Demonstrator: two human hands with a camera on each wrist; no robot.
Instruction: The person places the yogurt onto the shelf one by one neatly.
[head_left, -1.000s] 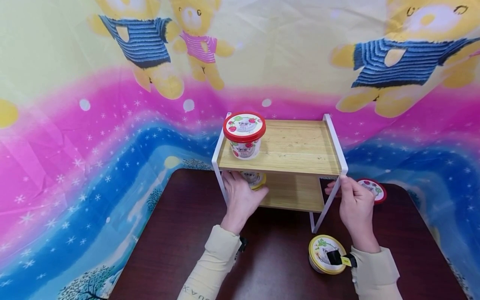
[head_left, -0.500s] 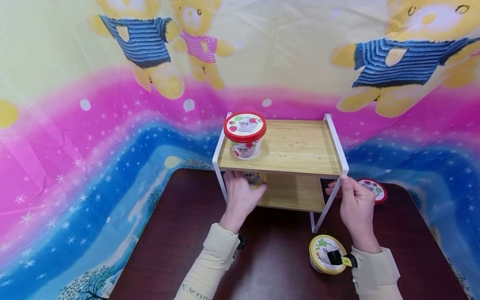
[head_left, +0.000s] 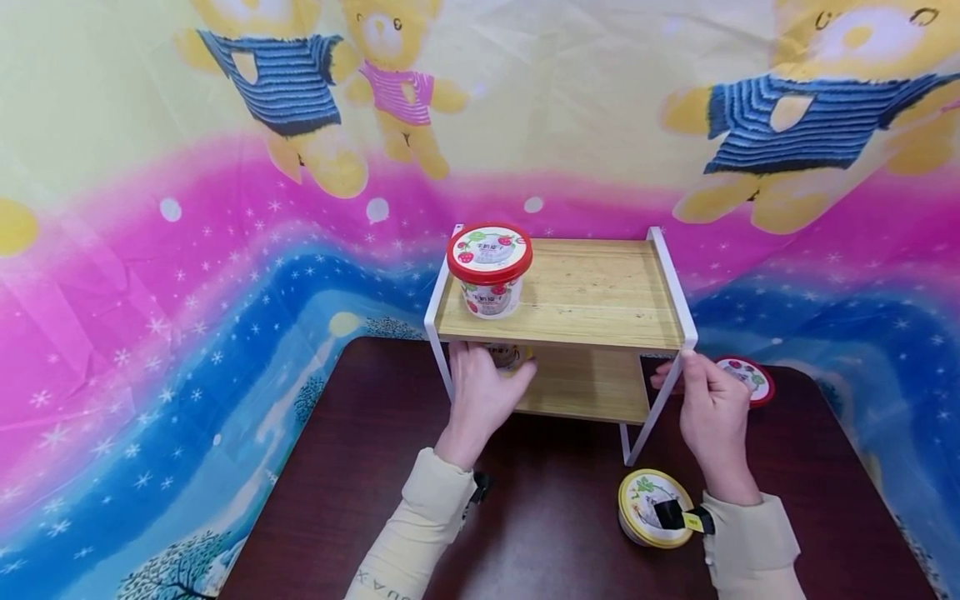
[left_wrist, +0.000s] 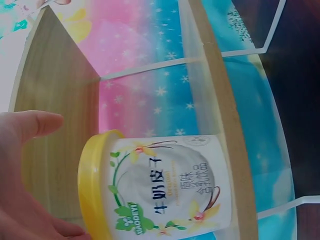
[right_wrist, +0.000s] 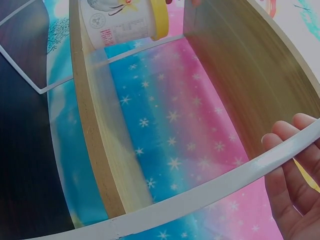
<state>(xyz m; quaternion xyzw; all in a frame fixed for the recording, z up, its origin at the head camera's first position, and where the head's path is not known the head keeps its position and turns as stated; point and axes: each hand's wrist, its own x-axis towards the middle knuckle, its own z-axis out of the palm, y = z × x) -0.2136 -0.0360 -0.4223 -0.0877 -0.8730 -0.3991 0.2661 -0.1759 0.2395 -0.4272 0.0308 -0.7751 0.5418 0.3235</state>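
Yellow-lidded tub first: white body, stands upright on the wooden lower shelf, left end, under the upper shelf. My left hand reaches in beside it, grip spread: thumb out straight and apart from the lid, other fingers close to the lid's edge; can't tell if they touch. My right hand has its fingers curled round the white post at the rack's right front, just below the upper shelf.

Red-lidded tub, strawberry print, upright on the upper shelf, left end. Second yellow-lidded tub sits on the dark table, in front of the rack's right side, near my right wrist; the black strap covers part of its lid. Another red lid shows beyond my right hand, partly hidden. Bear-print cloth hangs behind.
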